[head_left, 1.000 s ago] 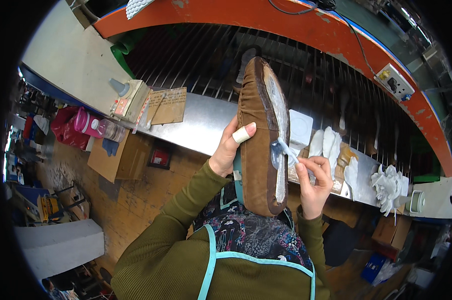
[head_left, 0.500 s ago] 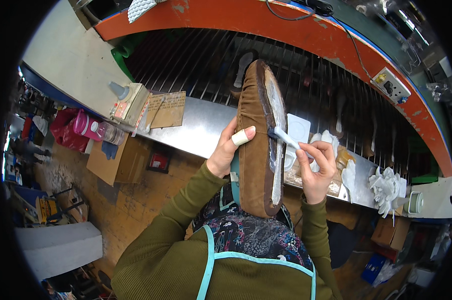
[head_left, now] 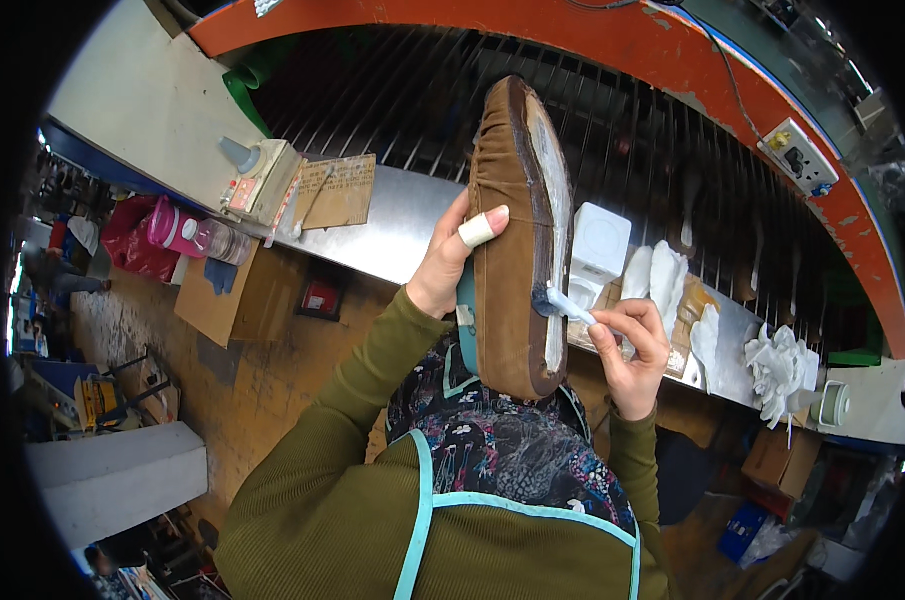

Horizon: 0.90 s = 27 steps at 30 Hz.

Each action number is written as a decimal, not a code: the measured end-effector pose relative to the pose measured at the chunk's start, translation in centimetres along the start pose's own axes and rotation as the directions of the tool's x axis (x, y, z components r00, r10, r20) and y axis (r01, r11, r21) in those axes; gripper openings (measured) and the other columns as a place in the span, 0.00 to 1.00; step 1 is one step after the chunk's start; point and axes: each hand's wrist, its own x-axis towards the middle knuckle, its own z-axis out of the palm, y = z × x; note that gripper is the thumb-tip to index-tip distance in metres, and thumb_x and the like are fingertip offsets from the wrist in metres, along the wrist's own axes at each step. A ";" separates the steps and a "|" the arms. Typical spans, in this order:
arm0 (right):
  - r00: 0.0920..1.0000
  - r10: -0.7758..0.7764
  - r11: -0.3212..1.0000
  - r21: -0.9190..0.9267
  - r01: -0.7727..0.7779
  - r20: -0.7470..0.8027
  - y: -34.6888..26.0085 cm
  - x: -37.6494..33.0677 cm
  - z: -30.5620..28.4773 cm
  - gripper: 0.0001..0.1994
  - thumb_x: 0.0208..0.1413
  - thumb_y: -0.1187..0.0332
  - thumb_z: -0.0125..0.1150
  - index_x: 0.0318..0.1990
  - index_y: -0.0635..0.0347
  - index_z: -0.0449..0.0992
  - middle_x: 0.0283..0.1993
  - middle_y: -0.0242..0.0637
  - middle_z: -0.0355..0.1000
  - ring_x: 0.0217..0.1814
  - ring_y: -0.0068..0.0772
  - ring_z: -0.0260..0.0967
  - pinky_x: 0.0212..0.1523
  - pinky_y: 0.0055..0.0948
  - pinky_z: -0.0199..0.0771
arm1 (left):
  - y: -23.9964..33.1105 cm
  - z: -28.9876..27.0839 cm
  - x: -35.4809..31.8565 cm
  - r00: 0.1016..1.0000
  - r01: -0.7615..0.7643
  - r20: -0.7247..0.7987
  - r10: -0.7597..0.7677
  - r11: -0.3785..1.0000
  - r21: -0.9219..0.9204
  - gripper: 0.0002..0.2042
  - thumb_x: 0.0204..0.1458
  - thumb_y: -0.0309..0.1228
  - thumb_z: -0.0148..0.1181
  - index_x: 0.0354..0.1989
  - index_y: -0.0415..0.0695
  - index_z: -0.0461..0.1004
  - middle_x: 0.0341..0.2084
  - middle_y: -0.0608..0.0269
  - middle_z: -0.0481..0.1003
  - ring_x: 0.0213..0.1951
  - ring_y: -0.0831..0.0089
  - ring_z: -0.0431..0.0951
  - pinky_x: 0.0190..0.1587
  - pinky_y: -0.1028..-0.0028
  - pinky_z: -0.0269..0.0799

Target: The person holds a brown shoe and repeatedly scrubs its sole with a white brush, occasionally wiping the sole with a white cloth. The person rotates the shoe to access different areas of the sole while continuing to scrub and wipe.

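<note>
My left hand (head_left: 451,258) grips a brown suede moccasin shoe (head_left: 508,240) by its side, holding it upright with the toe pointing away; the index finger has a white bandage. The shoe's underside faces right and is coated with a whitish layer. My right hand (head_left: 633,350) holds a small brush (head_left: 565,302) with a pale handle. Its dark bristles touch the lower part of the shoe's underside.
A metal bench edge (head_left: 393,225) runs under a dark slatted rack framed in orange (head_left: 673,50). A white square tub (head_left: 600,245), glue-crusted pieces and white rags (head_left: 778,365) lie at right. A bottle, box and cardboard (head_left: 338,190) sit left. A pink bottle (head_left: 178,232) lies lower left.
The brush has slid down the shoe's underside toward the heel end. The shoe has tilted slightly and stayed in my left hand.
</note>
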 end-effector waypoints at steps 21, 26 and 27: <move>0.962 0.248 0.958 0.172 -0.228 -0.110 0.8 -0.4 -0.4 0.05 0.51 0.76 0.66 0.35 0.67 0.81 0.36 0.35 0.68 0.38 0.24 0.66 0.38 0.21 0.66 | -1.8 0.3 1.4 0.992 0.119 0.058 -0.113 0.986 -0.118 0.29 0.56 0.43 0.57 0.61 0.39 0.59 0.52 0.54 0.70 0.53 0.68 0.73 0.55 0.68 0.72; 0.938 0.329 0.902 0.258 -0.346 0.105 -0.5 -3.4 -2.6 0.06 0.50 0.76 0.66 0.36 0.67 0.82 0.36 0.33 0.68 0.38 0.23 0.65 0.38 0.20 0.66 | -2.6 -0.6 0.8 0.986 0.153 -0.058 -0.154 0.988 -0.031 0.28 0.56 0.44 0.58 0.60 0.39 0.61 0.51 0.55 0.70 0.52 0.68 0.74 0.55 0.69 0.72; 0.940 0.325 0.908 0.246 -0.340 0.101 -0.7 -3.9 -3.0 0.06 0.50 0.76 0.66 0.36 0.66 0.82 0.36 0.33 0.68 0.38 0.23 0.65 0.39 0.20 0.66 | -2.7 -0.8 0.5 0.984 0.162 -0.077 -0.163 0.987 -0.017 0.28 0.56 0.44 0.58 0.60 0.39 0.61 0.51 0.55 0.70 0.52 0.68 0.74 0.55 0.69 0.72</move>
